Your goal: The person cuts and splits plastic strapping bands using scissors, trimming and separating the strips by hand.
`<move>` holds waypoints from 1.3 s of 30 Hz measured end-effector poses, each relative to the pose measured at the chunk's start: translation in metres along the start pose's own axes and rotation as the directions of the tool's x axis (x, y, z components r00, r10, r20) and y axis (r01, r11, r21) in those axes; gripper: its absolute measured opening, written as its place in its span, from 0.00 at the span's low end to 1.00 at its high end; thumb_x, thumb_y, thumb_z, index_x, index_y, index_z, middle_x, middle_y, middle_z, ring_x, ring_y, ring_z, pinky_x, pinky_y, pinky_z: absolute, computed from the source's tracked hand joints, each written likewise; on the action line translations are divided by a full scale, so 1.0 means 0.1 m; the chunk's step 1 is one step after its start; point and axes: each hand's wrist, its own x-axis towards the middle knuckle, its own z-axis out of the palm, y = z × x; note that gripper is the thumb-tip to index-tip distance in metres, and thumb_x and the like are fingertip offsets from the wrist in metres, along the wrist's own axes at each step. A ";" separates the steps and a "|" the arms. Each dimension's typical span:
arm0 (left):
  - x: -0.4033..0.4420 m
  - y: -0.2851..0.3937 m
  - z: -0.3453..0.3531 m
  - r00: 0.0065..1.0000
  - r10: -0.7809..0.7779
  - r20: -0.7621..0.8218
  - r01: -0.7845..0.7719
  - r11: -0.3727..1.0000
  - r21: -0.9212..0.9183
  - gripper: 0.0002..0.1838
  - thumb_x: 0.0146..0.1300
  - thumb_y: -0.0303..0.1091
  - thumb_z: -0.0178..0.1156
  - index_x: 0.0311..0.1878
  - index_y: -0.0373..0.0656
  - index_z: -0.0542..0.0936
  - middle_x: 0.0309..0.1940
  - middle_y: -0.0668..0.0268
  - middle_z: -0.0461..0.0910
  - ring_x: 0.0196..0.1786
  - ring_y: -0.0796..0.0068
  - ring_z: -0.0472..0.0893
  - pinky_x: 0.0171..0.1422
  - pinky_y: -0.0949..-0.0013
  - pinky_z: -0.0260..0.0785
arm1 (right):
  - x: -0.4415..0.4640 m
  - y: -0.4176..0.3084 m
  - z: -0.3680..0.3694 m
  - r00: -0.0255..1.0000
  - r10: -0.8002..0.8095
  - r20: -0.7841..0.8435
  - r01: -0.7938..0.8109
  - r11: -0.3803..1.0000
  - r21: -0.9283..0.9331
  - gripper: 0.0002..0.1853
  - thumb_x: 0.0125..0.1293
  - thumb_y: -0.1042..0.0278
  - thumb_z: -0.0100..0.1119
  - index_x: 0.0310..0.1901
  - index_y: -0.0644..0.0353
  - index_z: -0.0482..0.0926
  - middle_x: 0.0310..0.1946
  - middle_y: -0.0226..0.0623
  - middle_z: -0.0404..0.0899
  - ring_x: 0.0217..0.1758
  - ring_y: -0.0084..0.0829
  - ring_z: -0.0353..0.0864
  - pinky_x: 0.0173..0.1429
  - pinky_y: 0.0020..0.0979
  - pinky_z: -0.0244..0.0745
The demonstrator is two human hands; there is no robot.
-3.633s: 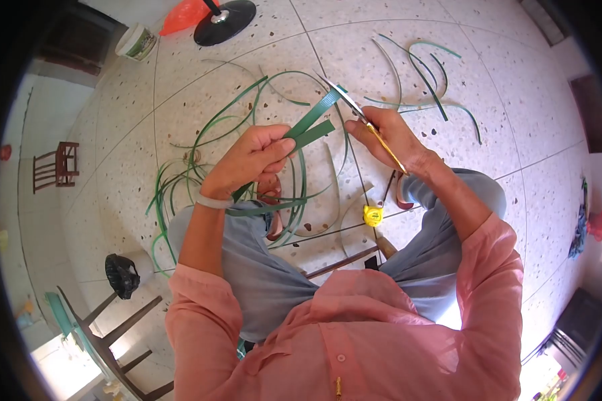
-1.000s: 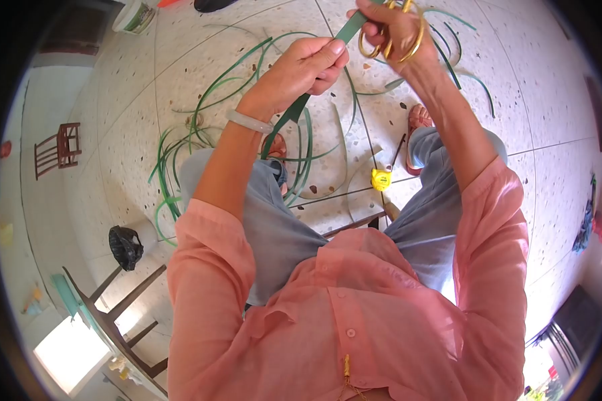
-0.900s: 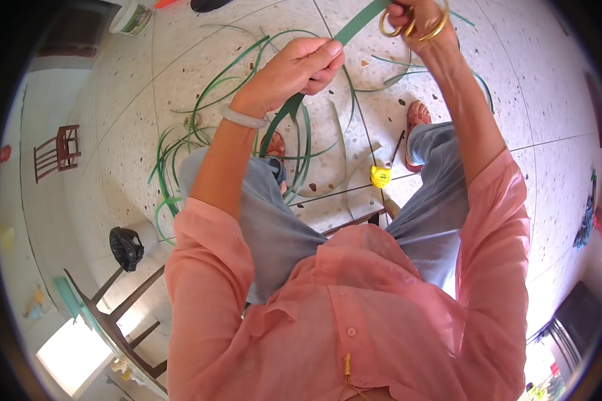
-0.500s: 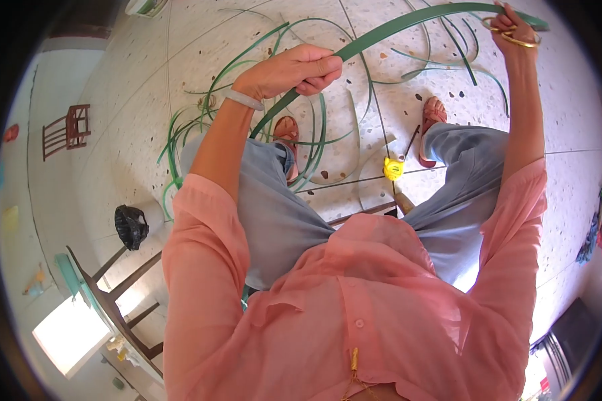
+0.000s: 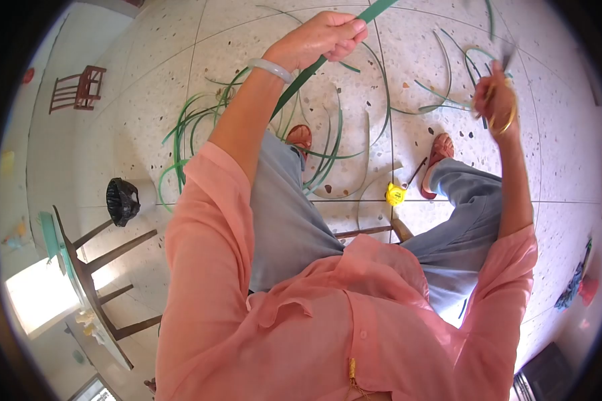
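Note:
At the top centre my left hand (image 5: 328,37), with a pale bangle at the wrist, is closed round a broad green strip (image 5: 302,81). One end of the strip runs up past the frame's top edge, the other down behind my left forearm. My right hand (image 5: 495,103) is at the upper right, apart from the strip, with its fingers through the gold handles of the scissors (image 5: 508,57). The blades are blurred by motion. Thin green strips (image 5: 180,144) lie coiled on the floor at the left, and more thin strips (image 5: 441,101) lie near my right hand.
Between my feet sits a yellow tape measure (image 5: 395,194) on the speckled tile floor. A small brown chair (image 5: 87,87) stands at the far left. Below it are a bin with a black bag (image 5: 122,200) and a dark-legged piece of furniture (image 5: 90,267).
My right hand has let go of the broad strip and moved down with the scissors. My left hand has risen slightly, still gripping the strip. The view has shifted.

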 end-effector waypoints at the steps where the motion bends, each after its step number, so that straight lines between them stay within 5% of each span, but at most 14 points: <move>1: 0.04 0.03 -0.03 0.999 0.022 -0.031 -0.023 1.000 -0.020 0.15 0.71 0.41 0.48 0.30 0.42 0.71 0.18 0.80 0.57 0.20 0.87 0.53 0.23 0.79 0.45 | -0.19 0.02 0.19 0.992 0.091 0.086 -0.074 0.981 -0.180 0.28 0.62 0.36 0.52 0.21 0.56 0.69 0.15 0.29 0.66 0.13 0.21 0.62 0.18 0.24 0.59; 3: 0.15 0.04 -0.10 0.998 0.039 -0.058 -0.042 0.997 -0.061 0.14 0.70 0.38 0.51 0.30 0.41 0.73 0.18 0.77 0.63 0.20 0.86 0.60 0.23 0.79 0.52 | -0.43 0.19 0.47 0.922 0.228 0.314 -0.088 0.911 -0.403 0.31 0.61 0.32 0.50 0.22 0.57 0.70 0.14 0.27 0.65 0.16 0.20 0.64 0.19 0.24 0.59; 5: 0.23 0.16 -0.11 0.999 -0.043 0.019 0.046 0.979 -0.197 0.13 0.72 0.39 0.46 0.36 0.40 0.70 0.21 0.72 0.65 0.22 0.79 0.65 0.27 0.78 0.62 | -0.66 0.21 0.73 0.873 0.205 0.443 0.120 0.790 -0.601 0.33 0.61 0.33 0.50 0.24 0.63 0.73 0.16 0.36 0.71 0.17 0.29 0.70 0.23 0.30 0.66; 6: 0.27 0.22 -0.05 0.999 -0.044 0.030 0.049 0.979 -0.197 0.13 0.72 0.39 0.46 0.36 0.40 0.70 0.21 0.72 0.65 0.22 0.79 0.65 0.27 0.78 0.62 | -0.67 0.29 0.81 0.877 0.206 0.435 0.111 0.792 -0.600 0.33 0.61 0.33 0.50 0.24 0.63 0.73 0.16 0.36 0.71 0.17 0.29 0.70 0.23 0.30 0.66; 8: 0.31 0.31 0.15 0.993 -0.088 -0.073 0.071 0.974 -0.214 0.14 0.73 0.40 0.45 0.31 0.43 0.68 0.17 0.79 0.55 0.17 0.86 0.54 0.21 0.79 0.47 | -0.67 0.46 0.95 0.829 -0.056 0.556 0.436 0.687 -0.581 0.34 0.61 0.36 0.52 0.26 0.70 0.74 0.19 0.49 0.76 0.21 0.45 0.76 0.30 0.37 0.70; 11: 0.39 0.30 0.22 0.997 -0.073 -0.012 0.070 0.985 -0.156 0.14 0.72 0.41 0.46 0.31 0.45 0.68 0.17 0.78 0.57 0.18 0.86 0.56 0.21 0.79 0.50 | -0.65 0.32 1.08 0.813 -0.024 0.582 0.420 0.717 -0.557 0.34 0.61 0.38 0.53 0.26 0.73 0.74 0.21 0.57 0.76 0.25 0.56 0.77 0.32 0.44 0.71; 15: 0.48 0.30 0.32 0.992 -0.027 0.123 0.048 0.983 -0.176 0.14 0.72 0.41 0.45 0.31 0.45 0.68 0.17 0.79 0.57 0.18 0.87 0.57 0.21 0.80 0.50 | -0.55 0.30 1.21 0.799 -0.131 0.586 0.528 0.619 -0.582 0.32 0.64 0.39 0.50 0.24 0.69 0.73 0.21 0.55 0.74 0.27 0.51 0.76 0.33 0.43 0.68; 21: 0.54 0.32 0.44 0.977 -0.035 0.210 0.066 0.988 -0.142 0.14 0.73 0.41 0.45 0.32 0.45 0.68 0.17 0.79 0.56 0.19 0.87 0.56 0.22 0.79 0.50 | -0.54 0.16 1.23 0.862 -0.151 0.485 0.481 0.545 -0.686 0.35 0.63 0.35 0.48 0.24 0.69 0.74 0.21 0.56 0.75 0.28 0.52 0.77 0.34 0.44 0.69; 31: 0.56 0.36 0.47 0.988 -0.041 0.148 0.071 0.977 -0.201 0.14 0.73 0.41 0.45 0.32 0.44 0.68 0.17 0.79 0.56 0.18 0.86 0.55 0.21 0.79 0.49 | -0.51 0.19 1.22 0.866 -0.200 0.458 0.483 0.572 -0.663 0.35 0.63 0.35 0.49 0.24 0.68 0.74 0.19 0.54 0.74 0.25 0.48 0.76 0.33 0.42 0.69; 39: 0.55 0.35 0.42 0.985 -0.031 0.168 0.069 0.973 -0.222 0.14 0.73 0.41 0.45 0.32 0.44 0.68 0.17 0.79 0.56 0.18 0.86 0.55 0.21 0.79 0.49 | -0.48 0.27 1.26 0.829 -0.281 0.483 0.538 0.635 -0.554 0.29 0.65 0.46 0.53 0.22 0.70 0.73 0.17 0.55 0.72 0.19 0.44 0.71 0.28 0.41 0.66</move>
